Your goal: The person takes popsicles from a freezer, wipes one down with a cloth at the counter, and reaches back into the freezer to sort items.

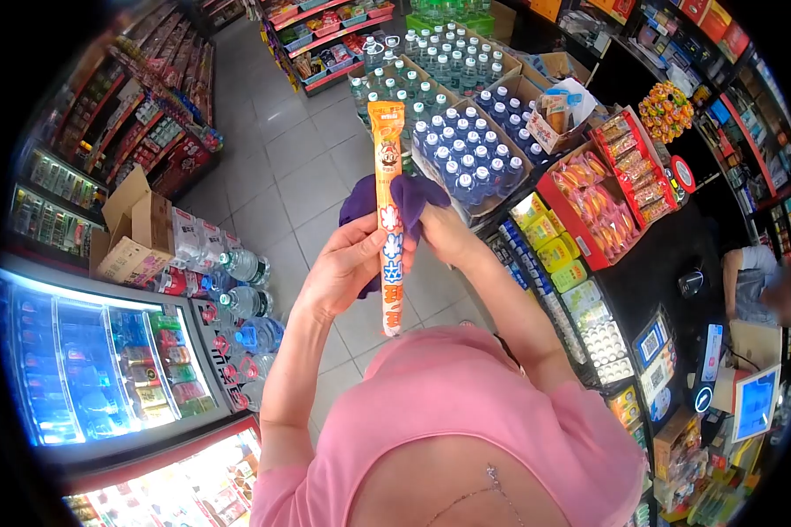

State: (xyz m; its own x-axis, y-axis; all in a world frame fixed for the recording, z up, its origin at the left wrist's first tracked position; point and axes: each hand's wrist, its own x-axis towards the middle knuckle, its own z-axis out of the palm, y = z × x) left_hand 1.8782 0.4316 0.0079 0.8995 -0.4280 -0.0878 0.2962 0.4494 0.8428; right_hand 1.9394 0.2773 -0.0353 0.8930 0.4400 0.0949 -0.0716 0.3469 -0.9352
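Observation:
A long, narrow orange packet [387,189] with large printed characters stands nearly lengthwise in front of my chest. My left hand [353,256] is closed around its middle, with the thumb across the front. On the other side, my right hand [439,230] grips a purple cloth [420,195] and presses it against the packet's edge. More of the cloth hangs behind the packet and my left hand. Part of the right fingers is hidden by the cloth and the packet. What the packet contains does not show.
Cases of bottled water [470,158] stand ahead to the right, beside a counter [650,272] with snack boxes [589,206]. Left are a lit drinks fridge [105,369], large water bottles [246,303] and an open carton [136,233]. A person [756,281] is behind the counter.

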